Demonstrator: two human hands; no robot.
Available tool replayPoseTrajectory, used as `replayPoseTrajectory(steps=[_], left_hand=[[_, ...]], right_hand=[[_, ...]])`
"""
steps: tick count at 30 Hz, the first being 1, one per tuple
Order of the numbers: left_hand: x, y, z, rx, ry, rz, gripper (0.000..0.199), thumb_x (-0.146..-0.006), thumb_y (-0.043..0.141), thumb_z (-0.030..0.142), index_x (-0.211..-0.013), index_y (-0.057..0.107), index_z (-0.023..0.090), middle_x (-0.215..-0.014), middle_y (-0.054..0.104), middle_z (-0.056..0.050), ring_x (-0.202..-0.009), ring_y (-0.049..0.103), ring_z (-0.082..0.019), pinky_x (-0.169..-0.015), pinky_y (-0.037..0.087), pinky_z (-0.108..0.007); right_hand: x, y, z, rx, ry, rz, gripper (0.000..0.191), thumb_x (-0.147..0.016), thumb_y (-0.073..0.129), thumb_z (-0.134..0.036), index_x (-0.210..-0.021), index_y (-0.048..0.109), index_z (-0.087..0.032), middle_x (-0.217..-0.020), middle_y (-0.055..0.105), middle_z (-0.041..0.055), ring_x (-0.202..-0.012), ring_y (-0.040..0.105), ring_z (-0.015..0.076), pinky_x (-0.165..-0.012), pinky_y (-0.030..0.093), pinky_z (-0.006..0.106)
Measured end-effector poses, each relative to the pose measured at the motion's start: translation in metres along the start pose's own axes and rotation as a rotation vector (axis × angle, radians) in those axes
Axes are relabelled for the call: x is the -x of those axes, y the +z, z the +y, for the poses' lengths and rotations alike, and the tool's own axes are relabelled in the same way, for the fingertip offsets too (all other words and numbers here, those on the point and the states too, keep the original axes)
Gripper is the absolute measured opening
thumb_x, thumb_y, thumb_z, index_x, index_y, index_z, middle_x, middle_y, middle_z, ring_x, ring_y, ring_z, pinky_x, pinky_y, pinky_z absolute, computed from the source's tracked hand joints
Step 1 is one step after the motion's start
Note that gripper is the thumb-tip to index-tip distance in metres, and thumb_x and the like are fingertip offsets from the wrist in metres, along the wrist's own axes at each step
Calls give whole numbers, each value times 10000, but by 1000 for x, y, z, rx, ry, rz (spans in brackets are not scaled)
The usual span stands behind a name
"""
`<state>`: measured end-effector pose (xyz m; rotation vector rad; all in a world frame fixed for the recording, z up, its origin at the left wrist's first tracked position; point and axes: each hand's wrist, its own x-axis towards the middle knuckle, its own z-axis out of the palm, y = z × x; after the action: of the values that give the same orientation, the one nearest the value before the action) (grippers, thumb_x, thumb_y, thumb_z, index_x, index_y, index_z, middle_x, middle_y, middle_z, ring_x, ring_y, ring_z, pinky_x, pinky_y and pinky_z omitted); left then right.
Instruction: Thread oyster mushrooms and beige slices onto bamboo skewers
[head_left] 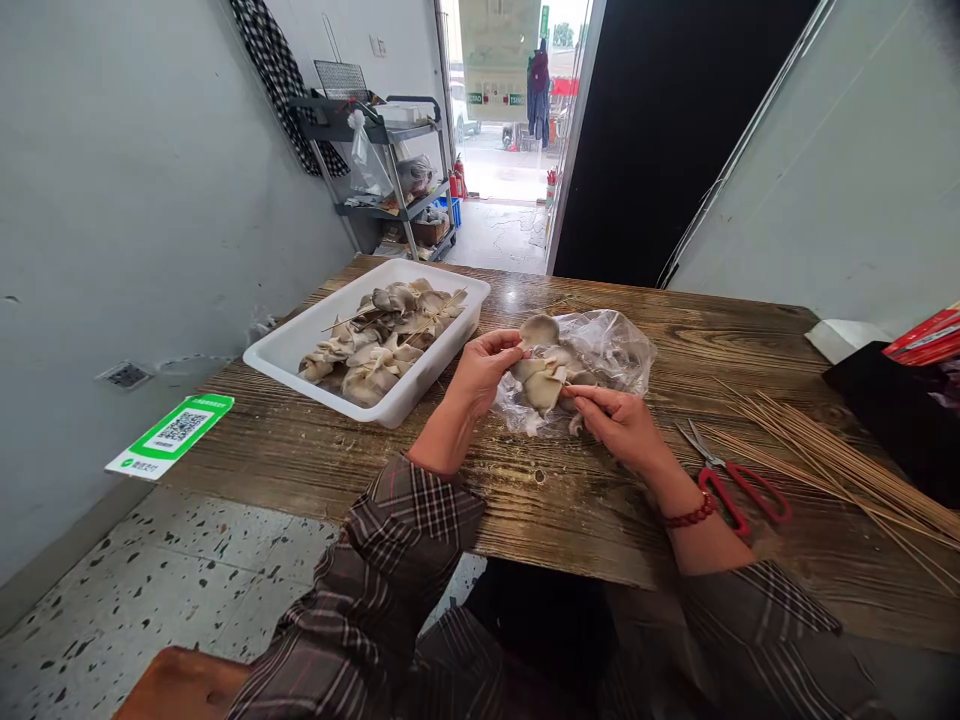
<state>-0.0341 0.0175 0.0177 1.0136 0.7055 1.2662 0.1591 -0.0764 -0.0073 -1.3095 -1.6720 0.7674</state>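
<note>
Left hand [487,368]: grasping grey mushrooms [541,384]
Right hand [615,425]: at the mushrooms' edge; cannot tell what it pinches
Plastic bag [619,345]: beneath and behind the held mushrooms
White tray [409,402]: left, bearing a mushroom pile [375,350]
Scissors [716,462]: right, near skewers [840,452]
</note>
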Motion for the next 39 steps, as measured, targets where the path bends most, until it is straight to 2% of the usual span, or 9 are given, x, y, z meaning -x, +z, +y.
replayPoseTrajectory(steps=[7, 24, 32, 39], left_hand=[[-3, -6, -3, -38, -26, 77, 262, -564, 813, 240, -755, 666, 137, -666, 682, -21, -564, 585, -92, -526, 388, -201], [5, 0, 5, -156, -55, 98, 152, -614, 745, 230, -733, 676, 165, -666, 671, -10, -613, 579, -97, -521, 320, -197], [6, 3, 6, -169, 9, 89, 155, -600, 759, 217, -706, 664, 156, -635, 634, 4, -605, 549, -93, -564, 358, -218], [5, 3, 4, -180, 69, 78, 128, -611, 756, 208, -663, 656, 147, -626, 633, 0, -600, 540, -91, -610, 400, -231]], right_hand=[[2, 1, -6, 26, -18, -21, 435, -907, 510, -406, -1129, 728, -102, -577, 572, 4, -514, 486, 112, -492, 348, 236], [2, 1, -5, 48, -7, 14, 433, -898, 518, -405, -1142, 725, -113, -575, 598, 15, -520, 528, 128, -491, 378, 241], [2, 2, -4, 0, -18, 26, 439, -886, 537, -445, -1128, 727, -131, -580, 604, 9, -530, 547, 130, -488, 395, 237], [2, 2, -6, 43, -12, 26, 432, -892, 525, -413, -1126, 733, -115, -582, 608, 20, -540, 547, 138, -483, 383, 241]])
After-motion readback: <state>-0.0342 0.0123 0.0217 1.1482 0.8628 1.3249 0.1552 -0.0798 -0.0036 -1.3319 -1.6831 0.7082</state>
